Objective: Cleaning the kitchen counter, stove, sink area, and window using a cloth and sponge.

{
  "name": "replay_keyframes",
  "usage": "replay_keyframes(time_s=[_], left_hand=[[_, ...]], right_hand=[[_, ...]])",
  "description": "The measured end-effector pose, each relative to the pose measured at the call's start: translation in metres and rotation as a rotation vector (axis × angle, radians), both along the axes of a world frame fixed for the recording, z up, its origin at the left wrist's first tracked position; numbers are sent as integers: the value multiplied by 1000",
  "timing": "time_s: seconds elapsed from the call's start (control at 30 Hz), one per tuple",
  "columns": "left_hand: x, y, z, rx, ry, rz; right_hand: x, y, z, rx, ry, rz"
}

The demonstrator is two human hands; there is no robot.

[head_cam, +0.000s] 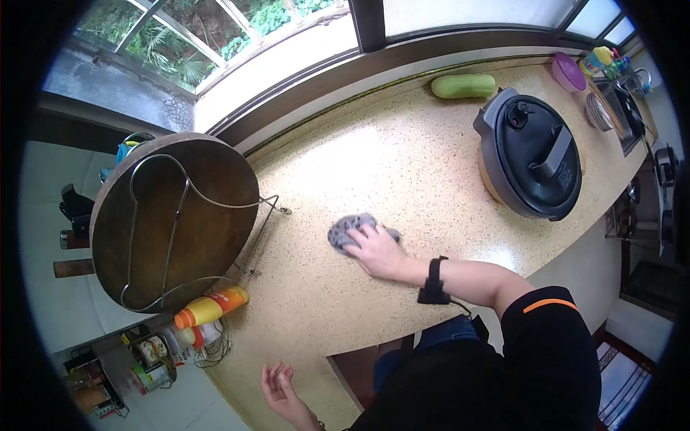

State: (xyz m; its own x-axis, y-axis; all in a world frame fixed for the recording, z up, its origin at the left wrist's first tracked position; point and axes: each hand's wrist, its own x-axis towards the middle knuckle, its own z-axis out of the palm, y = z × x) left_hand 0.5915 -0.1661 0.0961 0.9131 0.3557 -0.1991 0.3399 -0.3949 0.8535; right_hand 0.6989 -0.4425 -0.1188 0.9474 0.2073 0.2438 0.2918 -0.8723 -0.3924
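Observation:
My right hand [375, 249] presses a crumpled grey cloth with dark spots [345, 230] flat on the speckled beige countertop [302, 301]. A black strap with a small box is round that wrist. My left hand [280, 385] is low in the view, near the counter's lower left part, fingers loosely curled and holding nothing. Left of the cloth, a round wooden chopping board [215, 242] stands on edge in a wire rack [186, 180].
An electric pressure cooker [533, 156] stands to the right, with a green gourd [463, 86] behind it. A purple bowl [568, 71], stacked bowls [597, 113] and a sink [630, 116] lie farther right. A yellow-orange bottle [213, 308] and jars [153, 350] are at the lower left.

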Motion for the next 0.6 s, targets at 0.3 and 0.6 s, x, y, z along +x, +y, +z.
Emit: replay_keyframes(time_s=[0.3,0.6], left_hand=[[-31,7,4,19,-42,83],[-18,-17,-3,-88,-57,77]], right_hand=[[136,-176,16,-102,131,-894],[59,-25,9,-76,305,-164]])
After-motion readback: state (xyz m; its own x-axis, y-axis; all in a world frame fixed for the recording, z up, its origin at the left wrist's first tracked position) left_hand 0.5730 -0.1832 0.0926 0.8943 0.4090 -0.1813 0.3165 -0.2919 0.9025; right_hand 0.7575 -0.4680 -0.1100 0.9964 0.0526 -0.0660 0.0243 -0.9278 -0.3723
